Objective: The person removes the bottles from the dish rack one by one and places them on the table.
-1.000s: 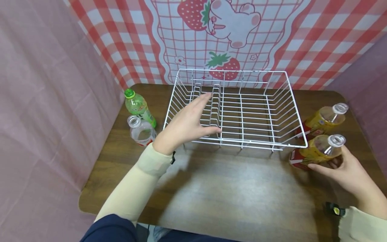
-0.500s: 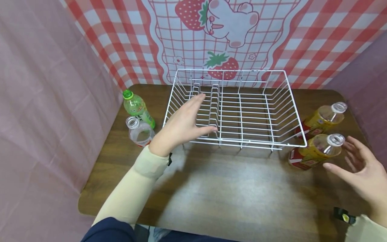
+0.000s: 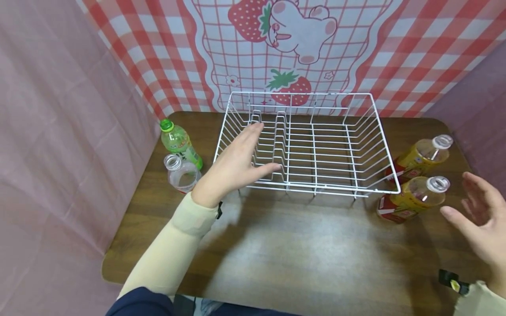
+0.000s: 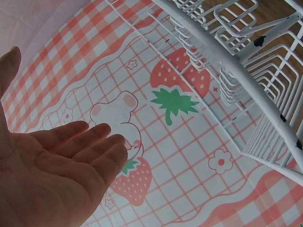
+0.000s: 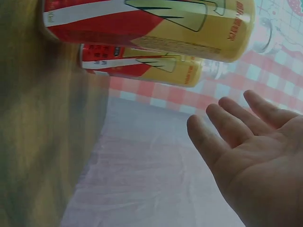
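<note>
My left hand (image 3: pixel 233 164) hovers over the left end of a white wire dish rack (image 3: pixel 316 188), fingers straight and thumb spread, holding nothing. In the left wrist view its palm (image 4: pixel 57 175) faces the rack's chipped rim (image 4: pixel 236 66). At the right, my right hand (image 3: pixel 484 219) is held open in the air, apart from a red and yellow bottle (image 3: pixel 411 199) that stands uncapped by the rack's front right corner. A matching bottle (image 3: pixel 421 158) stands just behind it. The right wrist view shows the bare palm (image 5: pixel 270 156) beside both bottles.
Left of the rack stand a green bottle (image 3: pixel 179 142) and a clear uncapped bottle (image 3: pixel 182 173). The wooden table (image 3: pixel 308 245) extends in front of the rack. A checked strawberry cloth (image 3: pixel 178 52) hangs behind, and a pink curtain (image 3: pixel 59 131) borders the left.
My right hand has let go of the front red and yellow bottle and drawn back to the right. My left hand has shifted only slightly left.
</note>
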Tool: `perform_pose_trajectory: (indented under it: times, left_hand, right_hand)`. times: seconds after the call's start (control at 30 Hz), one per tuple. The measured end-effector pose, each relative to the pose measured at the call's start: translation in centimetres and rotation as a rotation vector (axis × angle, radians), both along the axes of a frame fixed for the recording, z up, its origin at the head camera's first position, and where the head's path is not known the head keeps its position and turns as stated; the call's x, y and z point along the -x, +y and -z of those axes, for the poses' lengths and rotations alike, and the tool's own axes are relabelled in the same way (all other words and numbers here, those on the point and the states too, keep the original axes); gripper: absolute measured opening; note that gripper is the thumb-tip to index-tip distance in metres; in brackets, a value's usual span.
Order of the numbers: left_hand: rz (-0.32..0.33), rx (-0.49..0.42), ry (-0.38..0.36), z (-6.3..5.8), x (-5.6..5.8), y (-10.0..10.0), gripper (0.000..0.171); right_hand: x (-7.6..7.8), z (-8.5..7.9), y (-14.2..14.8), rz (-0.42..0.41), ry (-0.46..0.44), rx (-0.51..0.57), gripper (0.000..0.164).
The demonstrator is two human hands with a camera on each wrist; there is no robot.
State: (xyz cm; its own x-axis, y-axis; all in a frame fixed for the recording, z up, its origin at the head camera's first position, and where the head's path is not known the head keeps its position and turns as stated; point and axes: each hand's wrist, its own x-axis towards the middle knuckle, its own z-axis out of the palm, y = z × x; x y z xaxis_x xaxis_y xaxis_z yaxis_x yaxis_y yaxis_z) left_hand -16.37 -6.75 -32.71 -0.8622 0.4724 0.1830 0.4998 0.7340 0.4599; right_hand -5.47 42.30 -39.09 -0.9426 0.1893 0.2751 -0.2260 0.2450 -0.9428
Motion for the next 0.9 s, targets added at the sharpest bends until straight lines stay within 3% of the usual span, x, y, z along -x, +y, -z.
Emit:
perform_pose_trajectory:
  times: [0.27,0.63,0.9]
  left_hand:
    - [-0.040,0.033,-0.027,0.1,-0.2,-0.2,0.107]
    - [-0.075,0.069,-0.006,0.3,-0.3,-0.5,0.108]
    - [-0.098,0.088,0.011,0.4,-0.3,-1.0,0.109]
  right_hand:
    - [0.3,-0.7,-0.4,0.036,0.026,0.062,0.068]
    - [1.2,-1.7,-0.1,-0.037,0.116,0.261,0.066]
    - [1.8,-2.4,0.1,-0.062,0.148,0.223,0.066]
